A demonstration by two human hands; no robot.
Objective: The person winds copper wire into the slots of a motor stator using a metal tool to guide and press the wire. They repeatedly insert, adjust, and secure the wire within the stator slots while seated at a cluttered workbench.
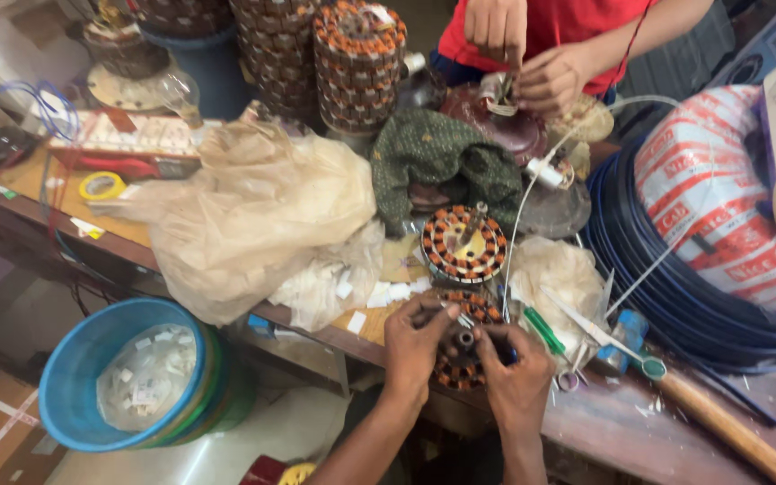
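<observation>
Both hands — left hand (417,339), right hand (515,375) — pinch a wound motor core (460,346) at the bench's near edge; it could slip off, and the thin wires, seemingly fine, may snag.

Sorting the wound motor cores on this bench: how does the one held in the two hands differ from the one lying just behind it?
The held core is gripped by the left hand and right hand, which cover much of it; the core behind lies free and fully visible. The held core sits at the table's front edge; the other lies further back, by the green cloth. Both are round, with orange and dark windings.
</observation>
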